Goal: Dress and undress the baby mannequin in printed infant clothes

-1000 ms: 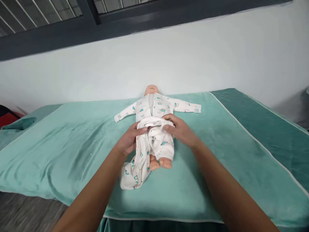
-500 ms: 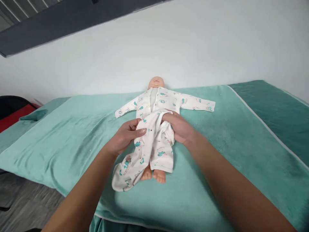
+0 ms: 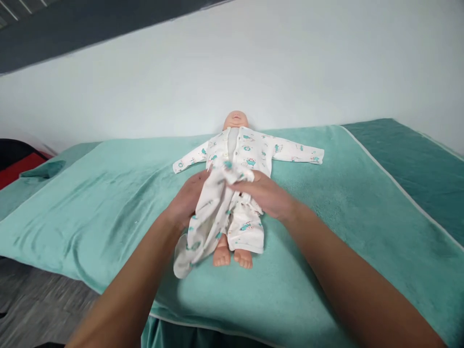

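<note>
A baby doll (image 3: 235,119) lies on its back, its head by the wall and both arms stretched sideways. It wears a white printed jacket (image 3: 253,150) with snaps, parted at the chest, and matching trousers (image 3: 246,232); its bare feet (image 3: 221,255) stick out. Over its belly and legs I hold a loose white printed baby garment (image 3: 208,208), bunched at the top, its rounded end hanging at lower left. My left hand (image 3: 190,195) grips its left edge, fingers partly hidden behind it. My right hand (image 3: 266,193) pinches its upper right part, blurred by motion.
A light green plush cover (image 3: 108,208) with creases at left lies under the doll. Darker green fabric (image 3: 409,164) extends at right. A white wall (image 3: 232,67) stands behind the doll's head. A red and black object (image 3: 21,164) is at far left, above grey flooring (image 3: 39,299).
My hands have gathered the garment's top more closely together, and my right hand has shifted left over it. The hanging end has lifted slightly, showing more of the doll's feet.
</note>
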Demonstrator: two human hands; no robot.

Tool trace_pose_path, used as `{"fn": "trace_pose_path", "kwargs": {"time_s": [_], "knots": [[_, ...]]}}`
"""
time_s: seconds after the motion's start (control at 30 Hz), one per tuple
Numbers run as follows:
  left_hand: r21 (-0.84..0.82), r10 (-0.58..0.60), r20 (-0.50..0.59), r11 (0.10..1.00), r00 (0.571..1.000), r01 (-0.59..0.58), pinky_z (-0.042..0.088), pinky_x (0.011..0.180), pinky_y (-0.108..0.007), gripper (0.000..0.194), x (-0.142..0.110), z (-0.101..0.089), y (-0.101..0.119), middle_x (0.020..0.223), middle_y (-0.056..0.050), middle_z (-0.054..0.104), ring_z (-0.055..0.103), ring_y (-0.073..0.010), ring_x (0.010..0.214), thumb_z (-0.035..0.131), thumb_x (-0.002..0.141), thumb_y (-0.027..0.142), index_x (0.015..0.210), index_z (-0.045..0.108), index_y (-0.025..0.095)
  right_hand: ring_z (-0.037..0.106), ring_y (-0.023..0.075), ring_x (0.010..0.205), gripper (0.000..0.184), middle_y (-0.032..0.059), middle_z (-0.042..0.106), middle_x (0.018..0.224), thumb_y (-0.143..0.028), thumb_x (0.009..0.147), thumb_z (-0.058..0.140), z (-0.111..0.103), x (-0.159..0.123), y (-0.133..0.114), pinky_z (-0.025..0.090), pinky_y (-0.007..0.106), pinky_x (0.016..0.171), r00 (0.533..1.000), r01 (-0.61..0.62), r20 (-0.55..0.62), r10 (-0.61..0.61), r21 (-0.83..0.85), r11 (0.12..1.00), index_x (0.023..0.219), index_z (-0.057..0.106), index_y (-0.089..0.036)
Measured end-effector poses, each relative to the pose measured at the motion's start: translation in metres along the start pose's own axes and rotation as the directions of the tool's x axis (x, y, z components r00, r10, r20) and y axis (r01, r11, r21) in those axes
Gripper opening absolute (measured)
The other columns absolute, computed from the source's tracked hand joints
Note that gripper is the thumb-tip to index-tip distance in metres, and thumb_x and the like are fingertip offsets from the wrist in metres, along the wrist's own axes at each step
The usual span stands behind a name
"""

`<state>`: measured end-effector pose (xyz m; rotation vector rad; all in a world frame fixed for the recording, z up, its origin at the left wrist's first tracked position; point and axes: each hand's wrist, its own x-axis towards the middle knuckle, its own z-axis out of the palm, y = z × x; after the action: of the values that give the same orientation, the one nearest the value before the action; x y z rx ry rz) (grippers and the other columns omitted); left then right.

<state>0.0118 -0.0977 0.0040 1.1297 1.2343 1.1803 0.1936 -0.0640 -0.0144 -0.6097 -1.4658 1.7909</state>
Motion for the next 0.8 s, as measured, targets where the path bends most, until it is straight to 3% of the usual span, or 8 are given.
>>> {"fn": "trace_pose_path", "kwargs": {"time_s": [0.1, 0.17, 0.3, 0.4, 0.53, 0.63, 0.7, 0.8], "knots": [[0.121, -0.149, 0.306, 0.986, 0.940, 0.116, 0.044, 0.053, -0.027, 0.038, -0.009, -0.015, -0.003, 0.072, -0.005, 0.069, 0.060, -0.0177, 0.061, 0.085, 0.069, 0.046, 0.084, 0.074, 0.013, 0.071, 0.0207, 0.087, 0.027, 0.0036, 0.077, 0.095, -0.032, 0.080, 0.074, 0.000, 0.005, 0.006, 0.054, 0.035, 0.086, 0.992, 0.026, -0.124, -0.002, 0.191, 0.981, 0.103, 0.075, -0.018], [0.107, -0.159, 0.364, 0.986, 0.918, 0.128, 0.046, 0.055, -0.026, 0.036, -0.010, -0.018, -0.005, 0.075, -0.006, 0.071, 0.061, -0.0169, 0.061, 0.089, 0.065, 0.040, 0.084, 0.074, 0.013, 0.071, 0.0207, 0.086, 0.027, 0.0040, 0.077, 0.093, -0.032, 0.080, 0.074, 0.001, 0.006, 0.005, 0.055, 0.033, 0.082, 0.990, 0.018, -0.141, 0.007, 0.178, 0.984, 0.102, 0.075, -0.017], [-0.173, -0.001, 0.179, 0.984, 0.984, 0.032, 0.056, 0.066, -0.032, 0.036, -0.004, -0.010, -0.009, 0.085, -0.008, 0.075, 0.070, -0.0227, 0.073, 0.085, 0.069, 0.038, 0.093, 0.073, 0.014, 0.070, 0.0203, 0.090, 0.034, 0.0030, 0.077, 0.094, -0.037, 0.076, 0.081, 0.005, -0.001, -0.006, 0.055, 0.032, 0.084, 1.000, -0.018, -0.002, 0.018, 0.010, 1.000, 0.104, 0.075, -0.018], [-0.270, 0.014, 0.114, 0.963, 0.993, 0.018, 0.058, 0.073, -0.037, 0.039, -0.002, -0.002, -0.012, 0.090, -0.008, 0.076, 0.073, -0.0283, 0.084, 0.083, 0.070, 0.039, 0.101, 0.073, 0.016, 0.070, 0.0208, 0.093, 0.039, 0.0023, 0.077, 0.098, -0.034, 0.069, 0.087, 0.007, -0.006, -0.010, 0.055, 0.033, 0.085, 0.983, -0.093, 0.141, 0.119, -0.183, 0.979, 0.103, 0.076, -0.019], [-0.252, -0.050, 0.150, 0.964, 0.987, 0.088, 0.056, 0.066, -0.033, 0.043, -0.006, -0.007, -0.018, 0.087, -0.009, 0.076, 0.072, -0.0270, 0.080, 0.081, 0.073, 0.049, 0.100, 0.075, 0.015, 0.071, 0.0210, 0.098, 0.036, 0.0036, 0.077, 0.105, -0.039, 0.080, 0.080, 0.005, -0.004, -0.003, 0.055, 0.036, 0.090, 0.997, -0.031, 0.074, 0.034, -0.047, 0.998, 0.111, 0.074, -0.021], [-0.122, -0.101, 0.263, 0.983, 0.959, 0.137, 0.051, 0.060, -0.028, 0.045, -0.012, -0.015, -0.020, 0.089, -0.010, 0.077, 0.070, -0.0233, 0.075, 0.086, 0.071, 0.047, 0.099, 0.075, 0.014, 0.071, 0.0218, 0.097, 0.041, 0.0043, 0.077, 0.107, -0.039, 0.079, 0.080, 0.004, 0.000, 0.003, 0.056, 0.037, 0.090, 0.999, 0.041, -0.027, -0.038, 0.091, 0.995, 0.116, 0.072, -0.022], [-0.056, -0.138, 0.309, 0.985, 0.941, 0.163, 0.052, 0.063, -0.029, 0.044, -0.018, -0.017, -0.019, 0.092, -0.010, 0.077, 0.070, -0.0235, 0.076, 0.088, 0.069, 0.041, 0.100, 0.075, 0.014, 0.071, 0.0222, 0.096, 0.038, 0.0048, 0.077, 0.106, -0.038, 0.081, 0.078, 0.005, 0.000, 0.002, 0.055, 0.036, 0.087, 0.996, 0.033, -0.085, -0.029, 0.040, 0.999, 0.114, 0.072, -0.021], [-0.118, -0.099, 0.234, 0.984, 0.967, 0.129, 0.055, 0.073, -0.032, 0.040, -0.029, -0.011, -0.017, 0.095, -0.009, 0.077, 0.071, -0.0242, 0.083, 0.084, 0.075, 0.040, 0.104, 0.075, 0.015, 0.070, 0.0216, 0.096, 0.029, 0.0048, 0.077, 0.106, -0.035, 0.085, 0.072, 0.008, -0.002, -0.003, 0.053, 0.035, 0.087, 0.995, 0.017, -0.096, -0.035, -0.176, 0.984, 0.109, 0.074, -0.019]]}}
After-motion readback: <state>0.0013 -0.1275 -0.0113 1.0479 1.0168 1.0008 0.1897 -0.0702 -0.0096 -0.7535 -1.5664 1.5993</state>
